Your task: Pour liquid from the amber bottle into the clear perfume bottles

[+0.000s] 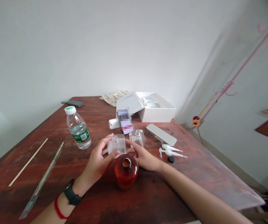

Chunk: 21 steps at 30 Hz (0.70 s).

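Observation:
My left hand [100, 157] grips a clear square bottle [116, 147] from its left side, thumb at the front and fingers behind. At the bottle's right edge, the fingers of my right hand [143, 156] close in against it, partly hidden. Directly in front of the right fingers stands a round amber bottle [126, 175] with an open neck, upright near me. A second clear square bottle [137, 139] is just beyond my right hand. Two white pump heads [170, 150] with clear tubes lie to the right, beside a small black cap [171, 159].
On the left stand a water bottle [79, 133], a bare chopstick [28, 162] and wrapped chopsticks [44, 179]. A grey case [161, 134] lies right. Further back are an open white box [160, 115], its tilted lid [129, 102], a cloth [112, 98] and a grey power bank [75, 103].

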### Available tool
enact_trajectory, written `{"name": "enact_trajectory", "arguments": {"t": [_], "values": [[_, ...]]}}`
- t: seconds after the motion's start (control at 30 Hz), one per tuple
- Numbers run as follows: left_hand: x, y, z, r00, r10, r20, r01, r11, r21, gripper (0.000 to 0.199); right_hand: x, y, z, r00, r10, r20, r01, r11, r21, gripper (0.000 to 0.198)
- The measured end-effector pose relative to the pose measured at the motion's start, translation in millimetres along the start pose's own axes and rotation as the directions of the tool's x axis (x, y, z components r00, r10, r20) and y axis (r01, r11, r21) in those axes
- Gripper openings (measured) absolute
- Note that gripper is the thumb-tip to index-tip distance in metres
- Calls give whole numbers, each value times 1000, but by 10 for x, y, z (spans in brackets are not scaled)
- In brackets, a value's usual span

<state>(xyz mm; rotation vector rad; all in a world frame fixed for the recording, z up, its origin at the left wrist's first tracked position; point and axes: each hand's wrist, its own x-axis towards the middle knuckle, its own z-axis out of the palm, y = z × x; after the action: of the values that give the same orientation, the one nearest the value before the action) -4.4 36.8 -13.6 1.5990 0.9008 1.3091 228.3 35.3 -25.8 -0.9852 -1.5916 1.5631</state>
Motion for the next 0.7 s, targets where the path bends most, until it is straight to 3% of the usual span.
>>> {"name": "enact_trajectory", "arguments": {"t": [0.13, 0.37, 0.53, 0.7], "values": [[-3, -5, 31, 1000, -12, -1, 12, 998, -61, 55, 23, 44, 19, 999, -13, -31, 14, 999, 35, 89], [-36, 89, 87, 1000, 18, 12, -16, 993, -118, 47, 41, 35, 87, 998, -8, 61, 1, 993, 121, 93], [-44, 105, 91, 999, 28, 25, -26, 994, -104, 51, 49, 36, 139, 1000, -29, -2, 29, 994, 108, 87], [-74, 188, 27, 987, 77, 141, -73, 997, -35, 42, 21, -37, 151, 995, -76, -57, 84, 986, 143, 88]]}}
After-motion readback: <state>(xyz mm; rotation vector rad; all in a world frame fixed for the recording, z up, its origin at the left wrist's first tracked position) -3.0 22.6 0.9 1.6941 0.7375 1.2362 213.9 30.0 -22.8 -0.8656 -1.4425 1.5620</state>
